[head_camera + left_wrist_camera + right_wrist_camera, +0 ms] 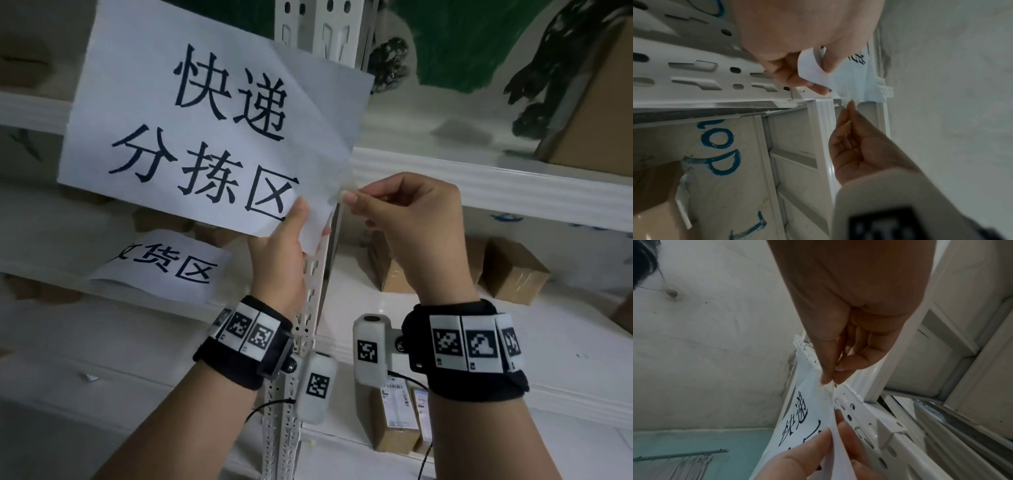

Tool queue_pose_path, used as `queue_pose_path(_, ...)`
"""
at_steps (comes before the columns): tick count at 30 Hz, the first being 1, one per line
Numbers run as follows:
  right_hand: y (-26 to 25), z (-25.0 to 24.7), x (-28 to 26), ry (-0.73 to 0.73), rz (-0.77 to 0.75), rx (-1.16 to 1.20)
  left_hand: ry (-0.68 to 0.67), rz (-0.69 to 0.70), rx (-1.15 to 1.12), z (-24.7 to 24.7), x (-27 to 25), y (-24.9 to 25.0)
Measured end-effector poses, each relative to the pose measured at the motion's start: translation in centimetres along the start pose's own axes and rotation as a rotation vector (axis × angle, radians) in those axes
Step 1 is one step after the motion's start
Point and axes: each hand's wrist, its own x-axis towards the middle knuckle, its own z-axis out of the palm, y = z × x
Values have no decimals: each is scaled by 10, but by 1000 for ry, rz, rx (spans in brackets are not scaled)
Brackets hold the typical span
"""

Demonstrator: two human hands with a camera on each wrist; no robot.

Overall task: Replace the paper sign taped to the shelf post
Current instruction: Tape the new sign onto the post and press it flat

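Left of the shelf post (317,281), a second sign (161,263) lies on the shelf, likely one half of the swap. The left hand (279,253), its grip pinching the paper sign (212,120) by its lower corner, keeps the sheet taut. Right of the post, the right hand (407,219) pinches the tape (342,196) at the sign's edge, probably peeling it; open room lies rightward.

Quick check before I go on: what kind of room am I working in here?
Most likely a parcel storeroom or sorting area. White slotted metal shelving holds taped cardboard boxes, some with shipping labels, and the paper sign in the left hand reads as an express sorting zone.
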Motion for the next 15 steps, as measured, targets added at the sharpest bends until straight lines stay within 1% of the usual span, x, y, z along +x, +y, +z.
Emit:
queue_pose_path(4, -10, 8, 8, 52, -36, -76, 22, -30, -22, 7, 10, 3)
queue_pose_path(8, -15, 13, 16, 157, -79, -153, 26, -52, -52, 9, 21, 2)
queue_pose_path(12, -10, 17, 17, 182, -82, -203, 41, -76, -67, 3, 30, -2)
queue_pose_path(15, -5, 21, 17, 191, -53, -233, 79, -119, -66, -1, 31, -1)
